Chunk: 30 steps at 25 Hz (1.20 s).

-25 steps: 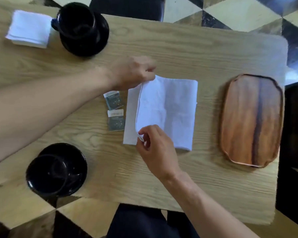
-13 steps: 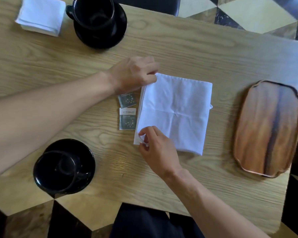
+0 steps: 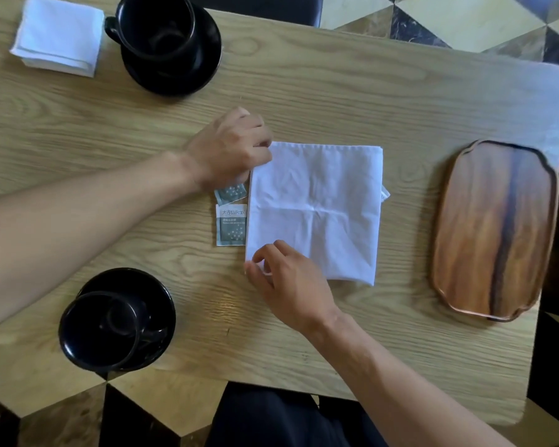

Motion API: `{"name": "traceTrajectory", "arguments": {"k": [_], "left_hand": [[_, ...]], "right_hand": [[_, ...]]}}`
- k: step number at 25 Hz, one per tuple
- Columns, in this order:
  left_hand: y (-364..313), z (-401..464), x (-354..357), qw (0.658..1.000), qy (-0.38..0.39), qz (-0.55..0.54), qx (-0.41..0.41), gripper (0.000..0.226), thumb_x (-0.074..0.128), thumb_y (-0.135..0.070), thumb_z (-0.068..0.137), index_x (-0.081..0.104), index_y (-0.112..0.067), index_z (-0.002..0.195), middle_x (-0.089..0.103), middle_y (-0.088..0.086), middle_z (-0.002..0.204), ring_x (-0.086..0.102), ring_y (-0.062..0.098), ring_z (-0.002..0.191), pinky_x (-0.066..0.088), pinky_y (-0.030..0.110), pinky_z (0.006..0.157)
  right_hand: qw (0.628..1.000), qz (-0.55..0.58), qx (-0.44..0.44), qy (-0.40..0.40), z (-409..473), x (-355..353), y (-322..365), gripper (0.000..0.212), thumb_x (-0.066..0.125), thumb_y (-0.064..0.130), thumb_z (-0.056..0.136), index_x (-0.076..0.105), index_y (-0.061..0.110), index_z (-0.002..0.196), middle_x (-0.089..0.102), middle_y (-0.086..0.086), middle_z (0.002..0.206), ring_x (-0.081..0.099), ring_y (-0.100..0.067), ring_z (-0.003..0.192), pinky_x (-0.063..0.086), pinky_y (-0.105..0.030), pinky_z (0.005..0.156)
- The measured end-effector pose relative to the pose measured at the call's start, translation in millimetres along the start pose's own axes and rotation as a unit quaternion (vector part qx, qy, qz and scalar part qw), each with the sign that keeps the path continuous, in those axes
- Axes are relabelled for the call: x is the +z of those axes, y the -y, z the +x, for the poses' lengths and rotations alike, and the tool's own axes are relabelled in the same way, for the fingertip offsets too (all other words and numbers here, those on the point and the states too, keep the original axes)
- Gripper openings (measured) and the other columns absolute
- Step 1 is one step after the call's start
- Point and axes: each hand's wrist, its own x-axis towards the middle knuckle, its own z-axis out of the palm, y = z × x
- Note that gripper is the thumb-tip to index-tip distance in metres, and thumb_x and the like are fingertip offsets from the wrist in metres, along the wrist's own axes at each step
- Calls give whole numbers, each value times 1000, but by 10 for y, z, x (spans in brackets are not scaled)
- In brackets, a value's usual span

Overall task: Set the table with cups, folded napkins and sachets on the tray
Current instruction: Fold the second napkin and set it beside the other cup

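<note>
A white cloth napkin lies folded into a square at the table's centre. My left hand pinches its far left corner. My right hand pinches its near left corner. Two grey-green sachets lie just left of the napkin, the farther one partly under my left hand. An empty oval wooden tray sits at the right. One black cup on a saucer stands at the far left, another black cup on a saucer at the near left.
A second folded white napkin lies at the far left corner of the wooden table. My dark-clothed lap shows at the near edge. Patterned floor surrounds the table.
The napkin's upper layer has been brought left until its edges line up, giving a neat square. Both hands stayed on the left corners. The camera view has shifted slightly.
</note>
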Motion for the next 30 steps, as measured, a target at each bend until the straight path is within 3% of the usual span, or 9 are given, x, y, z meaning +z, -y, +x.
{"name": "traceTrajectory", "arguments": {"k": [3,5,8,13,18,23,30], "left_hand": [[-347,114,7,982,-60,-50,-174,29,57,-4,84,69,-1,110,66,20,116,62,40,111,47,50,96],[-795,214,51,964,-68,-82,-245,47,52,-19,96,56,2,137,52,25,145,46,42,139,36,55,114],[-1503,242,193,952,12,-107,-288,64,40,-35,104,28,-2,157,20,24,165,15,38,155,16,54,124],[-1694,71,529,926,37,-100,-363,80,35,-56,101,18,-5,160,9,28,166,7,42,155,13,55,125],[-1668,53,505,927,38,-104,-357,86,37,-60,99,17,-3,160,6,30,165,3,44,155,12,57,124],[-1537,214,410,924,-12,-109,-367,75,32,-52,103,22,-3,159,12,29,165,8,44,154,9,57,125],[-1296,217,563,934,60,-55,-349,85,25,-66,100,11,-10,162,2,35,164,0,47,154,6,57,125]], "right_hand": [[978,27,10,-206,42,-275,-216,12,61,23,97,69,14,101,65,-3,99,57,-22,93,48,-38,81],[952,-57,11,-301,92,-446,-460,29,60,19,97,67,7,122,62,-13,128,54,-31,121,43,-42,105],[959,-173,1,-224,174,-495,-804,60,56,27,103,40,-3,152,29,-23,164,23,-42,154,19,-52,126],[945,-271,-55,-176,152,-453,-1332,82,39,55,105,17,-3,160,11,-20,170,9,-32,158,12,-51,128],[943,-275,-57,-177,152,-477,-1315,84,33,58,104,15,-3,160,9,-21,170,7,-31,159,11,-51,128],[946,-234,-44,-219,423,-639,-1149,79,27,56,105,20,-2,160,13,-21,169,8,-32,158,0,-45,129],[947,-279,-18,-155,692,-760,-1379,86,21,65,102,7,5,162,0,-12,172,-4,-22,159,-2,-42,129]]}}
